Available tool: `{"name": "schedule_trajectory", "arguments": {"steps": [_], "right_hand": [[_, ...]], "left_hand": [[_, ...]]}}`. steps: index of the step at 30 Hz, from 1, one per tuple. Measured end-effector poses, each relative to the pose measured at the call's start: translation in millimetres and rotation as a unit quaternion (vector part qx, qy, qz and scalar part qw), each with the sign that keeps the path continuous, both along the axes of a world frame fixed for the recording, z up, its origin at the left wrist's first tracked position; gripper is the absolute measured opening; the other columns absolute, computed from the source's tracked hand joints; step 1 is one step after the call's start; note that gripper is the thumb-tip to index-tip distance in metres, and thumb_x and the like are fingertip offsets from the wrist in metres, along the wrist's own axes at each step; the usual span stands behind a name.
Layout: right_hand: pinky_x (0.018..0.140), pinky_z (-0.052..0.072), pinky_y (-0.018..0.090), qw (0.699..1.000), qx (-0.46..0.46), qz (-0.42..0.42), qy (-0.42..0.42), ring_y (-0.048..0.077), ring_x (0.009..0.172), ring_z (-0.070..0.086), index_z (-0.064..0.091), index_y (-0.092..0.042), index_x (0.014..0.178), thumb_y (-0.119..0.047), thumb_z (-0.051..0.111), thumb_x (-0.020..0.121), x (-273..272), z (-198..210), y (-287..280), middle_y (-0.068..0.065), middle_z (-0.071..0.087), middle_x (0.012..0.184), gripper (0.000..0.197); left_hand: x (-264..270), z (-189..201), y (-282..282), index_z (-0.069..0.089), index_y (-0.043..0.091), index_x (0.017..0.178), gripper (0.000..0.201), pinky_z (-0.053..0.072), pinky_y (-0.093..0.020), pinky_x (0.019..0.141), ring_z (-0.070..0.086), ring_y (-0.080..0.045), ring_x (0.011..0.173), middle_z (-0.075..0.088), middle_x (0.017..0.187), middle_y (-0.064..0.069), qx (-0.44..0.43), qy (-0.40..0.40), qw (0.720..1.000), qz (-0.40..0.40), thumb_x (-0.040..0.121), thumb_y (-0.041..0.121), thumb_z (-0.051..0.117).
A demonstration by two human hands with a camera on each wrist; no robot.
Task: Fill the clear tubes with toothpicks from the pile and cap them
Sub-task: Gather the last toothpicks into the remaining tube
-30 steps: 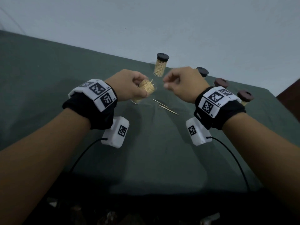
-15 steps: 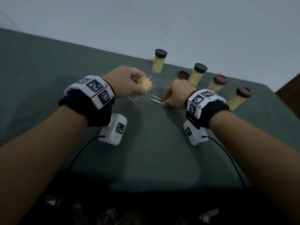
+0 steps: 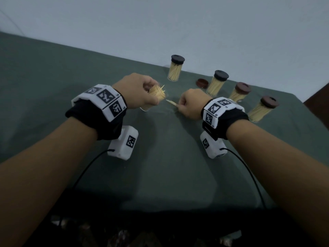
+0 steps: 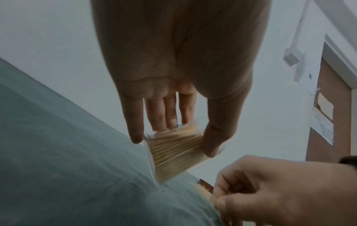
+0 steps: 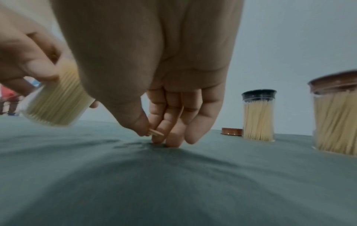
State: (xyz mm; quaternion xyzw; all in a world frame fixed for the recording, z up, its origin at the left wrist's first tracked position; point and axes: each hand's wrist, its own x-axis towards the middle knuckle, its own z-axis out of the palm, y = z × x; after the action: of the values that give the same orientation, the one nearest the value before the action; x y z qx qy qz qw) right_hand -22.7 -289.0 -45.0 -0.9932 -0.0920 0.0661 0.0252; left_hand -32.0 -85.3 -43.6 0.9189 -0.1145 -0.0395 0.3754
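Note:
My left hand (image 3: 138, 92) grips an uncapped clear tube (image 3: 155, 95) packed with toothpicks, tilted with its mouth toward the right and held just above the green cloth. In the left wrist view the fingers and thumb wrap the tube (image 4: 173, 154). My right hand (image 3: 191, 104) is down on the cloth, and its thumb and fingers pinch a few loose toothpicks (image 3: 171, 102) that point toward the tube. The right wrist view shows the pinched toothpicks (image 5: 155, 132) at the fingertips, which touch the cloth, and the tilted tube (image 5: 56, 100) at left.
Several capped tubes full of toothpicks stand at the back: one with a black cap (image 3: 175, 68), another black-capped (image 3: 217, 82), two brown-capped (image 3: 239, 92) (image 3: 262, 109). A loose brown cap (image 3: 202, 82) lies between them. Green cloth (image 3: 160, 166) covers the table.
My right hand came down from mid-air to the cloth and pinched up the loose toothpicks lying there. The left hand kept holding the tilted tube almost still.

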Motion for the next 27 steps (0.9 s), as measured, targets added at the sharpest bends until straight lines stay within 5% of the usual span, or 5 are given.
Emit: {"name": "schedule_trajectory", "arguments": {"steps": [6,10,17,22,27], "right_hand": [[0.064,0.042,0.017,0.983,0.164,0.034,-0.07,0.002,0.07,0.054,0.063,-0.021,0.092,-0.026,0.053,0.093,-2.1,19.5,-10.2,-0.015,0.058,0.078,0.011],[0.058,0.033,0.013,0.979,0.172,0.062,-0.092,-0.002,0.066,0.048,0.062,-0.025,0.089,-0.027,0.055,0.094,-2.6,29.6,-6.0,-0.016,0.054,0.074,0.009],[0.073,0.041,0.024,0.976,0.179,0.046,-0.111,0.012,0.084,0.054,0.06,-0.025,0.089,-0.022,0.054,0.095,-1.0,35.6,-1.8,-0.006,0.06,0.091,0.009],[0.059,0.033,0.001,0.978,0.148,0.089,-0.113,0.007,0.081,0.053,0.072,-0.019,0.097,-0.021,0.061,0.093,-4.2,34.4,8.0,-0.004,0.066,0.092,0.012],[0.077,0.037,0.001,0.956,0.208,0.12,-0.171,0.004,0.09,0.061,0.072,-0.015,0.113,-0.006,0.064,0.089,-8.0,29.2,22.7,0.001,0.072,0.103,0.027]], "left_hand": [[1.5,-0.5,0.9,0.061,0.028,0.129,0.057,0.046,-0.025,0.096,0.061,-0.009,0.099,0.065,0.109,0.009,0.003,-0.002,1.0,0.012,0.075,0.026,0.079],[0.2,0.9,-1.4,0.061,0.028,0.129,0.057,0.042,-0.019,0.088,0.059,-0.008,0.096,0.064,0.109,0.009,0.01,-0.006,1.0,0.01,0.075,0.026,0.079],[-0.9,2.2,3.0,0.062,0.028,0.128,0.055,0.043,-0.019,0.088,0.061,-0.008,0.098,0.066,0.113,0.009,0.005,-0.013,1.0,0.017,0.075,0.028,0.079],[-3.7,4.5,-3.4,0.062,0.027,0.128,0.056,0.047,-0.023,0.093,0.063,-0.007,0.098,0.066,0.11,0.009,-0.018,-0.012,1.0,-0.011,0.075,0.026,0.079],[-0.5,3.0,-2.0,0.064,0.026,0.121,0.05,0.05,-0.032,0.098,0.066,-0.01,0.097,0.07,0.108,0.007,-0.056,-0.014,0.998,-0.003,0.074,0.021,0.079]]}}
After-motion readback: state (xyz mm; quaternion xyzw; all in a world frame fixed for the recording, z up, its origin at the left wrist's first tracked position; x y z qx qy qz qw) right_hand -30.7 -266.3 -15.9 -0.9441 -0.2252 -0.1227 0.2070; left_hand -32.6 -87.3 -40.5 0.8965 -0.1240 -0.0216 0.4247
